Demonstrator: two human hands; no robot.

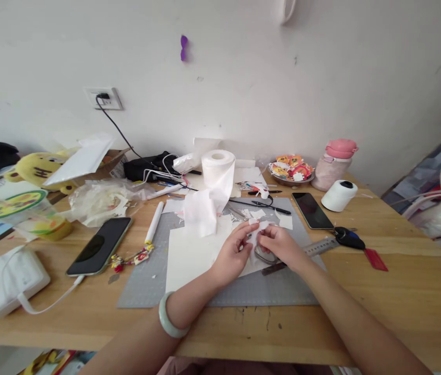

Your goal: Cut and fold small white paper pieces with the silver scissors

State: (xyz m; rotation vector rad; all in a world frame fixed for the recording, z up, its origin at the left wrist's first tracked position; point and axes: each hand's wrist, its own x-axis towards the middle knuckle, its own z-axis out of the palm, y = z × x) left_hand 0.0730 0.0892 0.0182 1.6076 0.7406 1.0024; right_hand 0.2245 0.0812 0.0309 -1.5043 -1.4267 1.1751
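Note:
Both hands meet over the right part of a grey cutting mat (142,281). My left hand (234,252) has its fingers curled, with the fingertips at a small white paper piece (257,227). My right hand (280,245) pinches that same piece from the other side. Beneath my right hand lies a round, grey-rimmed object (265,255), partly covered. A metal ruler (322,247) runs out from under the right wrist. White sheets (189,255) lie on the mat to the left, and small paper scraps (243,213) are scattered behind the fingers.
A white paper roll (218,166) stands behind the mat, its loose end draped forward. Phones (99,247) (312,211) lie on both sides. A thread spool (339,196), pink bottle (332,164), sticker bowl (291,170) and keys (349,238) are at right; a lidded cup (28,213) is at left.

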